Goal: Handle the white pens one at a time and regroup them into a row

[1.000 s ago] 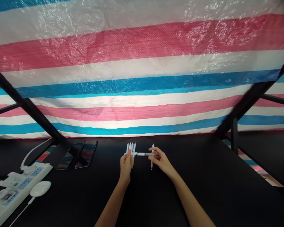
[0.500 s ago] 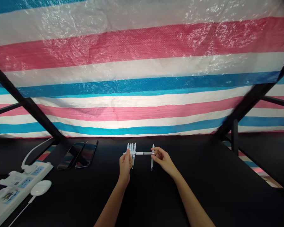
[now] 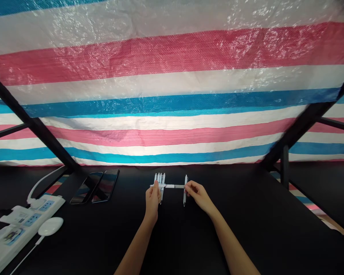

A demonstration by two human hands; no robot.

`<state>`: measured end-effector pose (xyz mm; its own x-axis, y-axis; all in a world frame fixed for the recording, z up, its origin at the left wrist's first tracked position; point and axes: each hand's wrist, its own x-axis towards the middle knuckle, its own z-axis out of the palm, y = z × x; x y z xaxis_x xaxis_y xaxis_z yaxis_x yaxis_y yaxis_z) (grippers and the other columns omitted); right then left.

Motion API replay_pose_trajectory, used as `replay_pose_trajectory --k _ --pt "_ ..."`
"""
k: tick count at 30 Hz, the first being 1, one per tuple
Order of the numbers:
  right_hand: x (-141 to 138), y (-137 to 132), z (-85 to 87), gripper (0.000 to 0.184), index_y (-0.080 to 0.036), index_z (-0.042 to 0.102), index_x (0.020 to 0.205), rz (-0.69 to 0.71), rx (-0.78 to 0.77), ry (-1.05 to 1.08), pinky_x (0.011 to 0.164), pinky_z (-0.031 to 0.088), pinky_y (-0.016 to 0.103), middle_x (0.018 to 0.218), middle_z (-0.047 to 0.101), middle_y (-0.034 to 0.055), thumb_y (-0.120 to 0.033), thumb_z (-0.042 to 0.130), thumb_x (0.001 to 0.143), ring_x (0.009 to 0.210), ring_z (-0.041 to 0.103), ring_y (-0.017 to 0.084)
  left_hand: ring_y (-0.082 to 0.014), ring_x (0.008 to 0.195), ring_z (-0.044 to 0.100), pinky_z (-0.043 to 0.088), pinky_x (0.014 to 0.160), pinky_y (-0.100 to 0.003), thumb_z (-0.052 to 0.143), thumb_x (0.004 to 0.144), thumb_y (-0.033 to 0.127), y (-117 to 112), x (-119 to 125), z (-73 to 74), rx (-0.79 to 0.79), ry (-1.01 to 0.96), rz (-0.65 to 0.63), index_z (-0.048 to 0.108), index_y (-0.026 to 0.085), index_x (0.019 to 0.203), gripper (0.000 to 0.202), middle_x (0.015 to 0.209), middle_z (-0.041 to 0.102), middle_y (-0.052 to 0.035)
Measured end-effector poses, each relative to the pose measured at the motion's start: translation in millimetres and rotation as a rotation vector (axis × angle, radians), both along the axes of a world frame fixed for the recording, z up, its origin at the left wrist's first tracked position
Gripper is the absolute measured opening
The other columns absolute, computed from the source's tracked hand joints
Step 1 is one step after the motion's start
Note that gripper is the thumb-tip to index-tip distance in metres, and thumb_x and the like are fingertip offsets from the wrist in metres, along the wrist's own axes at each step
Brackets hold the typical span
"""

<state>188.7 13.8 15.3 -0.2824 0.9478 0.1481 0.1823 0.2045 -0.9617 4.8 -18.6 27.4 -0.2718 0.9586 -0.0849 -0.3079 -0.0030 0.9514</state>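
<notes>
A white and grey pen [image 3: 170, 186] lies level between my hands, pointing sideways above the black table. My left hand [image 3: 152, 198] is closed round its left part, thumb on top. At the right end, the fingertips of my right hand [image 3: 197, 194] pinch the grey part's tip, which they hide. Several white pens [image 3: 162, 179] stand side by side in a row beyond my left hand, partly covered by it. Another white pen [image 3: 185, 198] lies lengthwise on the table under the held pen's right end, beside my right fingers.
Two dark phones [image 3: 106, 186] lie to the left on the black table [image 3: 186, 236]. A white power strip [image 3: 31, 221] with plugs and a round white charger [image 3: 50, 226] are at the far left. Black frame bars [image 3: 298, 122] and a striped sheet [image 3: 172, 137] stand behind.
My right fingers have drawn together onto the pen's right end, where its tip showed before. My left hand keeps its hold almost unmoved. The view has shifted slightly.
</notes>
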Motion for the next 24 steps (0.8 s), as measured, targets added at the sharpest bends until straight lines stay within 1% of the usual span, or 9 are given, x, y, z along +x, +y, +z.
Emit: replay_pose_trajectory --k 3,6,9,12,14,17,19,21,24 --pt "-0.6 -0.5 0.6 0.043 -0.017 0.059 0.073 -0.008 -0.003 -0.006 0.057 0.041 0.026 0.067 0.056 0.0021 -0.055 0.043 0.085 0.058 0.050 0.013 -0.0022 0.037 0.015 0.012 0.037 -0.019 0.058 0.070 0.058 -0.1 0.3 0.3 -0.002 -0.006 0.000 0.024 0.020 0.047 0.056 0.043 0.020 0.0095" --pt "0.0 -0.1 -0.5 0.037 -0.019 0.060 0.093 -0.018 0.018 0.011 0.054 0.040 0.025 0.070 0.055 0.0002 -0.053 0.055 0.079 0.058 0.049 0.013 -0.0023 0.037 0.015 0.012 0.036 -0.019 0.058 0.072 0.056 0.1 -0.1 -0.8 -0.001 0.002 0.003 0.025 0.020 0.048 0.055 0.042 0.020 0.0095" --pt "0.2 -0.6 0.0 0.033 -0.019 0.060 0.081 0.001 0.031 -0.019 0.056 0.039 0.025 0.067 0.054 -0.0002 -0.051 0.053 0.081 0.058 0.049 0.013 -0.0024 0.037 0.015 0.012 0.037 -0.019 0.057 0.072 0.057 0.3 -0.4 -2.8 0.007 0.014 -0.006 0.025 0.020 0.048 0.055 0.043 0.020 0.0094" --pt "-0.1 -1.3 0.6 0.042 -0.018 0.057 0.067 0.010 0.021 -0.026 0.057 0.040 0.026 0.066 0.056 0.0018 -0.052 0.042 0.087 0.060 0.050 0.014 -0.0026 0.038 0.015 0.013 0.037 -0.020 0.056 0.072 0.060 0.1 0.2 -3.8 0.011 0.024 -0.014 0.024 0.020 0.049 0.056 0.044 0.020 0.0093" --pt "-0.2 -1.3 -0.5 0.041 -0.018 0.059 0.075 -0.001 0.014 -0.016 0.057 0.039 0.026 0.067 0.056 0.0017 -0.053 0.043 0.086 0.060 0.050 0.014 -0.0027 0.037 0.015 0.014 0.037 -0.020 0.055 0.072 0.061 -0.1 0.6 -3.8 0.013 0.032 -0.011 0.024 0.020 0.049 0.056 0.043 0.020 0.0093" --pt "0.0 -1.2 -2.0 0.034 -0.019 0.060 0.091 -0.004 0.026 -0.023 0.055 0.038 0.025 0.066 0.054 -0.0011 -0.051 0.055 0.080 0.058 0.049 0.013 -0.0027 0.037 0.016 0.013 0.037 -0.020 0.055 0.072 0.060 -0.1 0.4 -3.8 0.012 0.041 -0.002 0.025 0.020 0.048 0.056 0.042 0.020 0.0092" --pt "-0.3 -1.8 -1.2 0.031 -0.019 0.060 0.081 0.008 0.036 -0.037 0.056 0.037 0.025 0.064 0.053 -0.0017 -0.050 0.054 0.081 0.058 0.048 0.013 -0.0028 0.037 0.016 0.013 0.037 -0.020 0.055 0.072 0.060 -0.1 0.4 -4.0 0.012 0.045 -0.005 0.024 0.020 0.048 0.056 0.042 0.020 0.0092" --pt "-0.8 -2.5 0.3 0.037 -0.018 0.056 0.068 0.022 0.035 -0.041 0.057 0.038 0.025 0.063 0.053 -0.0004 -0.049 0.046 0.086 0.058 0.049 0.013 -0.0028 0.037 0.016 0.014 0.037 -0.020 0.055 0.073 0.060 -0.2 0.6 -4.2 0.017 0.048 -0.013 0.024 0.020 0.048 0.057 0.043 0.020 0.0092" --pt "-1.0 -2.7 0.6 0.037 -0.018 0.059 0.076 0.009 0.026 -0.045 0.057 0.038 0.025 0.067 0.057 0.0011 -0.049 0.043 0.087 0.059 0.050 0.013 -0.0028 0.038 0.016 0.014 0.038 -0.020 0.054 0.073 0.060 -0.2 1.0 -4.4 0.019 0.049 -0.017 0.024 0.020 0.048 0.057 0.043 0.020 0.0092"
